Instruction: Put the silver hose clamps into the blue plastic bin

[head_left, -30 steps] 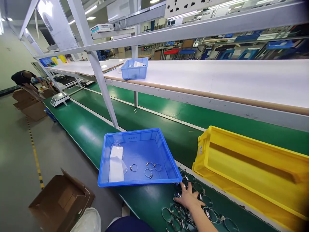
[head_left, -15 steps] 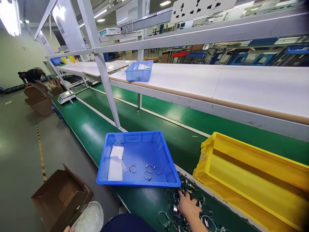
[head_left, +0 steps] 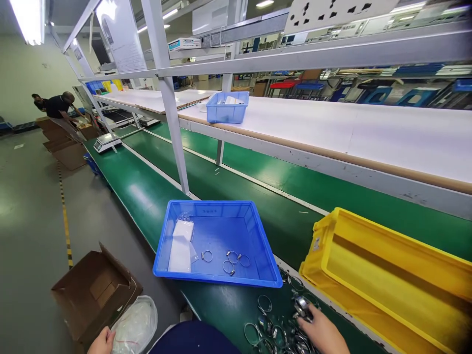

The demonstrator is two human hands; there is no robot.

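Observation:
My left hand (head_left: 102,341) is closed on the edge of a clear plastic bag (head_left: 134,325) with a red line along it, low at the left of the head view. What the bag holds, if anything, I cannot make out. My right hand (head_left: 321,328) pinches several metal hose clamps (head_left: 301,306) just above the green bench. Below and beside it lies a loose heap of hose clamps (head_left: 278,337). A blue tray (head_left: 221,278) stands left of the heap, holding several more clamps, white paper pieces (head_left: 180,253) and crumpled clear plastic.
A yellow bin (head_left: 317,265) stands to the right. An open cardboard box (head_left: 92,295) is at lower left. A white shelf (head_left: 313,115) with a light-blue basket (head_left: 226,113) and a metal post (head_left: 173,132) rise beyond the bench. Two people bend over boxes far left.
My right hand has risen from the heap and moved right, now with hose clamps in its fingers. More of my left hand shows at the bag. The view has shifted slightly.

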